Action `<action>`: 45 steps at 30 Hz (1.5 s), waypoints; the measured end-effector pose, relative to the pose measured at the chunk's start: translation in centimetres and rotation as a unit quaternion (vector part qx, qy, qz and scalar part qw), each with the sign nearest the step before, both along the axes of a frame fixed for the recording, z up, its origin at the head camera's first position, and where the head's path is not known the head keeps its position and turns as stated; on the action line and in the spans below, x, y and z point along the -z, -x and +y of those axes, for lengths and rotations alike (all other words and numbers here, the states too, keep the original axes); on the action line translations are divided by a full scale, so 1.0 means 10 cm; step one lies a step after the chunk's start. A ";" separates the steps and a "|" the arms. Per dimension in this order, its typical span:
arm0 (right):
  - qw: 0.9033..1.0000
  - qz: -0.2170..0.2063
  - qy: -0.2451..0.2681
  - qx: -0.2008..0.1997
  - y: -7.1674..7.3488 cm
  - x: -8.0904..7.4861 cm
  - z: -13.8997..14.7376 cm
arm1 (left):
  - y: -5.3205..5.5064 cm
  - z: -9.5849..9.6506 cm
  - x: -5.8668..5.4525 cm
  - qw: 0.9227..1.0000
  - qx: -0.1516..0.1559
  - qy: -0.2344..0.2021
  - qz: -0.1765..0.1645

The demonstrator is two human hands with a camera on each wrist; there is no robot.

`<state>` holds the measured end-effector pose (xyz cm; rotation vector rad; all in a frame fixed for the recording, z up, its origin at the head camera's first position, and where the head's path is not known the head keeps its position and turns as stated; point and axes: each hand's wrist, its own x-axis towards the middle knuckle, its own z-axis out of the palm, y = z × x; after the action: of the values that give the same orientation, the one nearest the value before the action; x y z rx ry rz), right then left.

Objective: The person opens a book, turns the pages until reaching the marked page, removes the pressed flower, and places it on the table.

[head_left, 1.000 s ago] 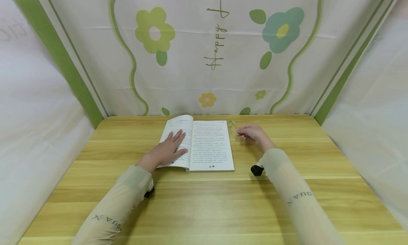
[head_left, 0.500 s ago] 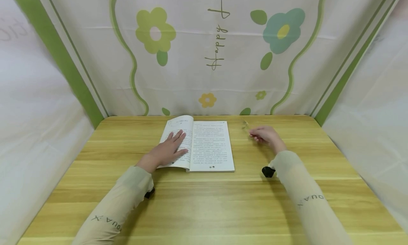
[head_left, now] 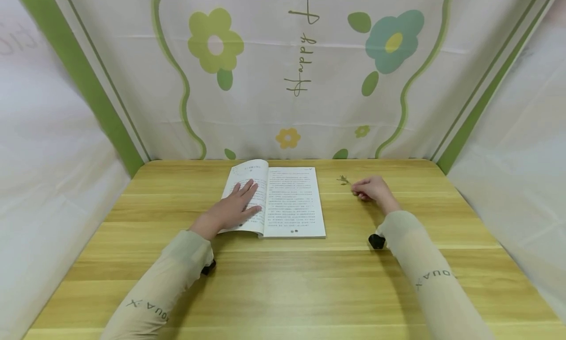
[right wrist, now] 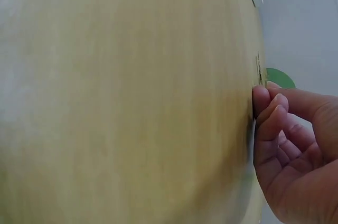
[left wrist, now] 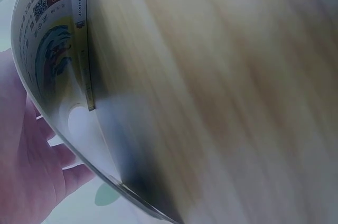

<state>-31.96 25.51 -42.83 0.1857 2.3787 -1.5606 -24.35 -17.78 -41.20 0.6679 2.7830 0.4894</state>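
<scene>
An open book (head_left: 294, 202) with printed pages lies toward the back of the table. My left hand (head_left: 230, 210) rests on its left page with the fingers spread. In the left wrist view that hand (left wrist: 31, 155) shows behind the curved page edge, and a colored picture (left wrist: 55, 55) is visible under the raised leaf. To the right of the book, my right hand (head_left: 373, 188) pinches a small dried sprig (head_left: 342, 180) between thumb and fingertips. From the right wrist, the thin sprig (right wrist: 260, 71) sticks out past the fingertips of the right hand (right wrist: 296, 145), low over the tabletop.
The wooden table (head_left: 287, 291) has its far edge against a white cloth (head_left: 261, 104) printed with flowers. White cloth sides (head_left: 57, 163) hang at the left and right. A small black device (head_left: 377, 241) is strapped under the right wrist.
My right hand has moved right, away from the book, carrying the sprig, which now lies lower, closer to the table. The left hand has stayed on the page.
</scene>
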 end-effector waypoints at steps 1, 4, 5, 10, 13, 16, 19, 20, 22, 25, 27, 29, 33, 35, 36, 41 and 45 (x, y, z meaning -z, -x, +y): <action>1.000 0.004 -0.005 0.001 0.00 0.01 0.00 | 0.00 0.00 0.00 1.000 -0.001 -0.001 0.000; 1.000 0.012 -0.020 0.005 0.00 0.02 -0.01 | 0.00 0.01 0.01 1.000 -0.001 -0.002 0.004; 1.000 0.014 -0.025 0.007 -0.01 0.02 -0.02 | 0.00 0.01 0.01 1.000 -0.001 -0.003 0.004; 0.999 0.020 -0.045 0.010 0.02 0.03 -0.05 | -0.01 0.02 -0.01 1.000 -0.002 -0.007 0.000; 0.999 0.020 -0.048 0.008 0.03 0.04 -0.05 | -0.01 0.01 -0.01 1.000 -0.002 -0.007 -0.002; 0.999 0.022 -0.047 0.009 0.03 0.04 -0.06 | 0.00 0.00 -0.02 1.000 0.000 -0.009 -0.001; 0.998 0.038 -0.052 0.004 0.02 0.02 -0.07 | 0.01 -0.02 -0.04 1.000 -0.003 -0.015 0.004; 0.997 0.047 -0.058 0.003 0.01 0.02 -0.08 | 0.01 -0.04 -0.04 1.000 -0.004 -0.018 0.006; 0.995 0.068 -0.079 -0.006 0.00 0.00 -0.09 | 0.03 -0.06 -0.04 1.000 -0.010 -0.016 0.007; 0.988 0.101 -0.118 -0.020 -0.02 -0.02 -0.13 | 0.05 -0.10 -0.06 1.000 -0.015 -0.010 0.010; 0.981 0.125 -0.146 -0.033 -0.03 -0.04 -0.16 | 0.07 -0.12 -0.08 1.000 -0.017 -0.007 0.016; 0.973 0.150 -0.169 -0.046 -0.03 -0.06 -0.18 | 0.08 -0.14 -0.11 0.999 -0.019 -0.007 0.026; 0.957 0.188 -0.206 -0.078 -0.04 -0.11 -0.21 | 0.08 -0.19 -0.19 0.999 -0.035 -0.014 0.032; 0.950 0.196 -0.222 -0.098 -0.05 -0.12 -0.22 | 0.08 -0.23 -0.25 0.998 -0.043 -0.027 0.030; 0.946 0.200 -0.233 -0.107 -0.06 -0.13 -0.22 | 0.08 -0.25 -0.28 0.998 -0.046 -0.038 0.031; 0.913 0.231 -0.300 -0.151 -0.07 -0.20 -0.24 | 0.11 -0.38 -0.47 0.991 -0.054 -0.110 0.060; 0.892 0.244 -0.340 -0.171 -0.05 -0.25 -0.24 | 0.15 -0.47 -0.56 0.986 -0.068 -0.134 0.078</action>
<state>-31.47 23.14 -40.30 -0.5236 3.0399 -0.6071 -25.86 -22.48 -35.58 0.5932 2.9530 0.8874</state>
